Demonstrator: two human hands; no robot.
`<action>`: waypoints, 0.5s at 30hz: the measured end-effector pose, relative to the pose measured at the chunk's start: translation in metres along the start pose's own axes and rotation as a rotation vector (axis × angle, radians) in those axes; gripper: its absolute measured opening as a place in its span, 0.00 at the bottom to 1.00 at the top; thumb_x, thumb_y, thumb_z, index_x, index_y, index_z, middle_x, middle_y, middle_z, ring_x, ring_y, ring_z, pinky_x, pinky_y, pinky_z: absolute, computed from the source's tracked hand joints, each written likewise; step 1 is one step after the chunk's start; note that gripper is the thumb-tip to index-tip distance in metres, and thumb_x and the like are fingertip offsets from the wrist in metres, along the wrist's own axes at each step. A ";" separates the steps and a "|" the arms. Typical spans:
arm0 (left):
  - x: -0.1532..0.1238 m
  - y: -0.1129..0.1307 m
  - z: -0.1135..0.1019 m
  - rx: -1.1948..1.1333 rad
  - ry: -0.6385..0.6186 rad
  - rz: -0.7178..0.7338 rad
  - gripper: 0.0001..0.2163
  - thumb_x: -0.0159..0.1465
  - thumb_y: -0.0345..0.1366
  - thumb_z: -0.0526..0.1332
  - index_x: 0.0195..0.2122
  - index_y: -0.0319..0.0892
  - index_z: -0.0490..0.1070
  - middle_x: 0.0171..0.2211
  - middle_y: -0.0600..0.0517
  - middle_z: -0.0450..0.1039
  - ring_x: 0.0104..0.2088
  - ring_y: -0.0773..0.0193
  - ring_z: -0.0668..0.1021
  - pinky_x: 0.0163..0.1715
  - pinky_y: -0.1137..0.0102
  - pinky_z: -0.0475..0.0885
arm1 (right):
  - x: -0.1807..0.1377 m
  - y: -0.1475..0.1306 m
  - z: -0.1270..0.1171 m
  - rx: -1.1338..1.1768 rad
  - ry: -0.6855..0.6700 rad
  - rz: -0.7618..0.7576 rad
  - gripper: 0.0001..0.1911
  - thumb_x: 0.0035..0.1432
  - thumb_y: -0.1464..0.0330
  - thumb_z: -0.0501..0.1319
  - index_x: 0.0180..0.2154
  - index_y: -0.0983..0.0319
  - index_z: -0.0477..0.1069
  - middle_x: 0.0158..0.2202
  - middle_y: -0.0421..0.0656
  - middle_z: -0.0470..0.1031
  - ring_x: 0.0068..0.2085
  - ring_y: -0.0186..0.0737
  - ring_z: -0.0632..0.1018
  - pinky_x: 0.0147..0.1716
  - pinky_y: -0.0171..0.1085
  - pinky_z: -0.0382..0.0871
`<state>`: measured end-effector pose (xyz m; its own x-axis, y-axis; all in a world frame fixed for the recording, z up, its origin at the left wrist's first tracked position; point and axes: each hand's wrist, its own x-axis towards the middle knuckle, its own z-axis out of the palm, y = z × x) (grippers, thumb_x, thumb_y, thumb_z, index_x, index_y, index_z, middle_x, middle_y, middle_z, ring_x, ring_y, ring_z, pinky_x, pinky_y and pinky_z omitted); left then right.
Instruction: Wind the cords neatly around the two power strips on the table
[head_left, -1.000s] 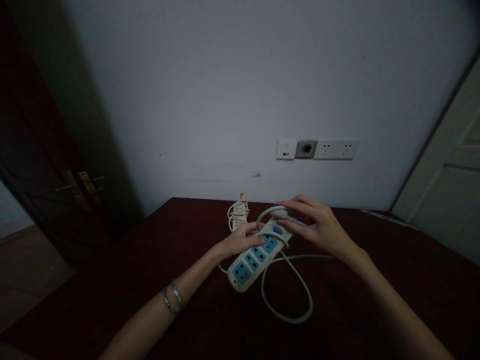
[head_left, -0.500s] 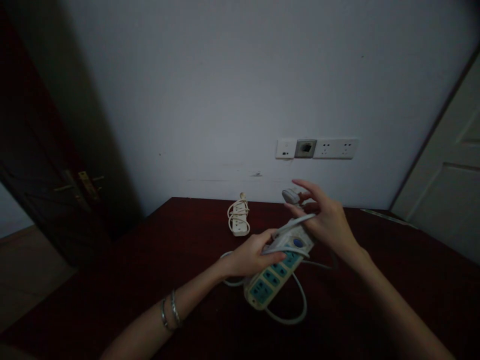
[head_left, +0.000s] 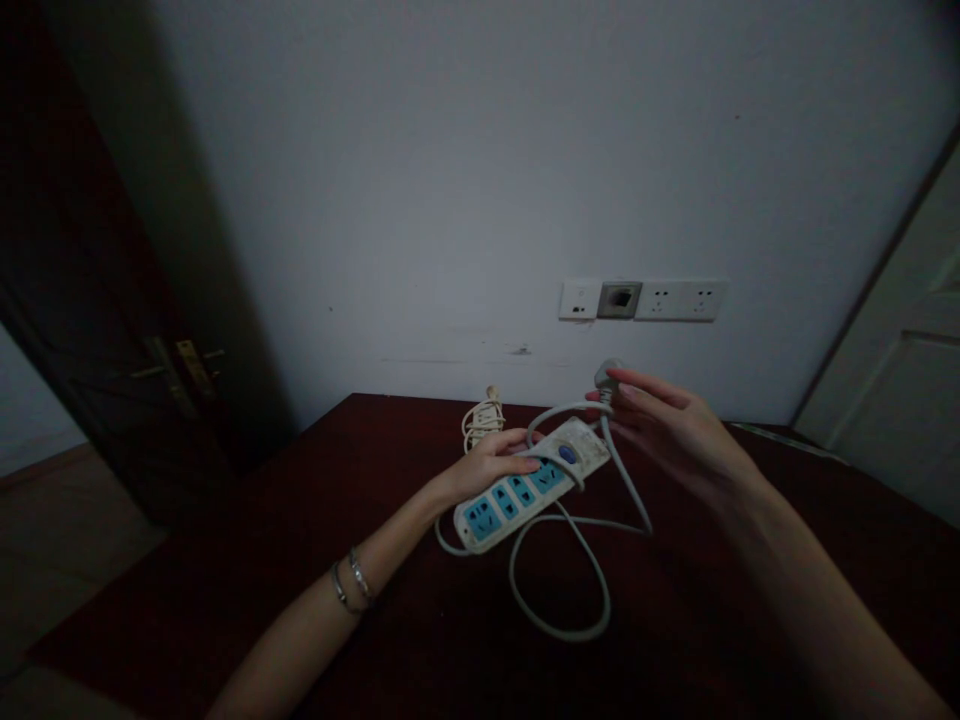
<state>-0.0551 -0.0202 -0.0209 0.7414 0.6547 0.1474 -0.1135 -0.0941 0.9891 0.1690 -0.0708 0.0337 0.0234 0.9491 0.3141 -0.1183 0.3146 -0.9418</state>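
My left hand (head_left: 486,465) grips a white power strip (head_left: 529,486) with blue sockets and a blue switch, holding it just above the dark red table (head_left: 225,560). Its grey cable (head_left: 559,580) loops down in front of the strip and up to my right hand (head_left: 675,425). That hand pinches the cable's plug (head_left: 606,376) at the fingertips, raised above the strip's far end. Two bracelets sit on my left wrist.
A second, smaller strip with its cord wound round it (head_left: 484,418) lies at the table's far edge. Wall sockets (head_left: 642,300) sit on the white wall behind. A dark door with a brass handle (head_left: 184,365) is at left, a pale door (head_left: 900,400) at right.
My right hand has pulled the plug off the strip and lifted it toward the wall, unwinding the cable. The left hand has lifted and shifted the strip.
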 end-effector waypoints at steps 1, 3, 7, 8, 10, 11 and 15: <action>0.000 0.003 -0.001 0.008 -0.005 0.002 0.20 0.54 0.38 0.64 0.47 0.37 0.66 0.39 0.47 0.71 0.34 0.66 0.74 0.36 0.69 0.68 | 0.001 0.001 0.002 0.028 0.060 0.000 0.20 0.50 0.63 0.64 0.46 0.59 0.70 0.35 0.46 0.77 0.39 0.44 0.79 0.45 0.47 0.70; -0.002 0.009 -0.002 0.056 -0.027 0.008 0.20 0.54 0.38 0.63 0.47 0.37 0.66 0.37 0.47 0.71 0.34 0.66 0.74 0.35 0.69 0.68 | 0.003 0.002 0.004 0.069 0.165 -0.041 0.21 0.47 0.67 0.66 0.45 0.58 0.71 0.34 0.44 0.78 0.38 0.43 0.79 0.45 0.47 0.71; -0.008 0.020 0.000 0.326 -0.105 0.025 0.20 0.54 0.38 0.63 0.47 0.37 0.67 0.37 0.48 0.71 0.36 0.65 0.73 0.37 0.68 0.68 | 0.006 -0.006 -0.005 0.230 0.436 -0.227 0.20 0.44 0.75 0.66 0.43 0.60 0.71 0.30 0.42 0.77 0.37 0.40 0.79 0.45 0.43 0.73; -0.009 0.021 0.000 0.391 -0.120 0.031 0.20 0.54 0.39 0.63 0.47 0.37 0.67 0.38 0.48 0.71 0.36 0.64 0.73 0.38 0.68 0.68 | 0.006 -0.010 -0.011 0.272 0.506 -0.270 0.20 0.44 0.78 0.65 0.42 0.61 0.71 0.29 0.42 0.77 0.36 0.40 0.79 0.44 0.42 0.73; -0.010 0.022 -0.001 0.453 -0.120 0.053 0.19 0.55 0.39 0.62 0.46 0.36 0.68 0.38 0.47 0.71 0.37 0.64 0.73 0.38 0.69 0.67 | 0.008 -0.019 -0.026 0.320 0.612 -0.323 0.20 0.43 0.83 0.63 0.40 0.64 0.72 0.26 0.42 0.76 0.34 0.40 0.80 0.42 0.42 0.74; -0.010 0.023 -0.002 0.454 -0.104 0.066 0.19 0.56 0.39 0.61 0.46 0.36 0.68 0.38 0.47 0.71 0.36 0.65 0.73 0.37 0.69 0.67 | 0.010 -0.023 -0.034 0.327 0.650 -0.339 0.20 0.44 0.84 0.62 0.40 0.64 0.72 0.26 0.42 0.75 0.34 0.41 0.80 0.42 0.42 0.74; -0.008 0.025 -0.008 0.418 -0.078 0.096 0.18 0.56 0.39 0.61 0.46 0.36 0.68 0.33 0.49 0.71 0.31 0.67 0.72 0.30 0.72 0.67 | 0.024 -0.046 -0.072 0.247 0.793 -0.413 0.24 0.46 0.89 0.57 0.42 0.62 0.71 0.25 0.39 0.73 0.32 0.36 0.79 0.39 0.41 0.74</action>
<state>-0.0688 -0.0214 0.0025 0.7901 0.5709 0.2233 0.0812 -0.4585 0.8850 0.2469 -0.0615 0.0759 0.7719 0.5241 0.3598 -0.1553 0.7042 -0.6928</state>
